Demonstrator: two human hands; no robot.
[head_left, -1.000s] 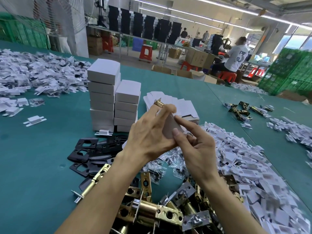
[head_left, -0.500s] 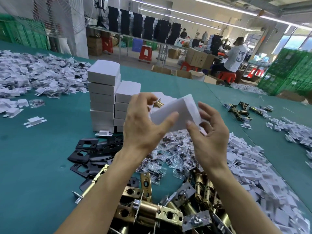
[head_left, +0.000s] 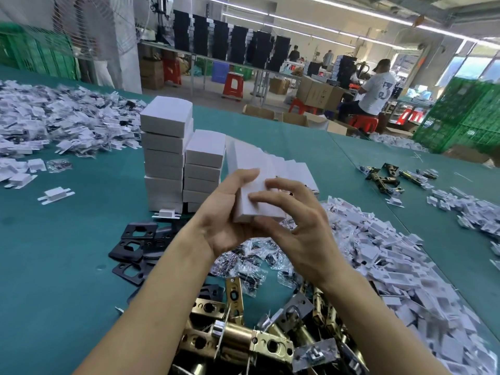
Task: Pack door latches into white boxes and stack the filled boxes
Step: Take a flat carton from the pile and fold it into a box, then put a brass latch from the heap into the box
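Observation:
A small white box (head_left: 259,204) sits between both hands above the green table (head_left: 54,266). My left hand (head_left: 230,209) cradles it from the left and below, thumb along its left edge. My right hand (head_left: 295,220) curls round its right side, fingers over the top face. The box looks closed. Two stacks of filled white boxes (head_left: 167,155) stand just beyond, the left stack taller than the right stack (head_left: 204,169). Brass door latches (head_left: 243,339) lie piled at the near edge. Flat unfolded white boxes (head_left: 295,169) lie behind my hands.
Black strike plates (head_left: 132,244) lie to the left of my forearm. Small screw bags (head_left: 243,261) and a heap of white plastic inserts (head_left: 392,253) spread to the right. More inserts (head_left: 54,125) cover the far left. Loose latches (head_left: 389,177) lie at the right. A seated person (head_left: 376,93) works beyond.
The box has come down from a tilted position and now lies lower between both hands. My right hand has closed over its right side and top.

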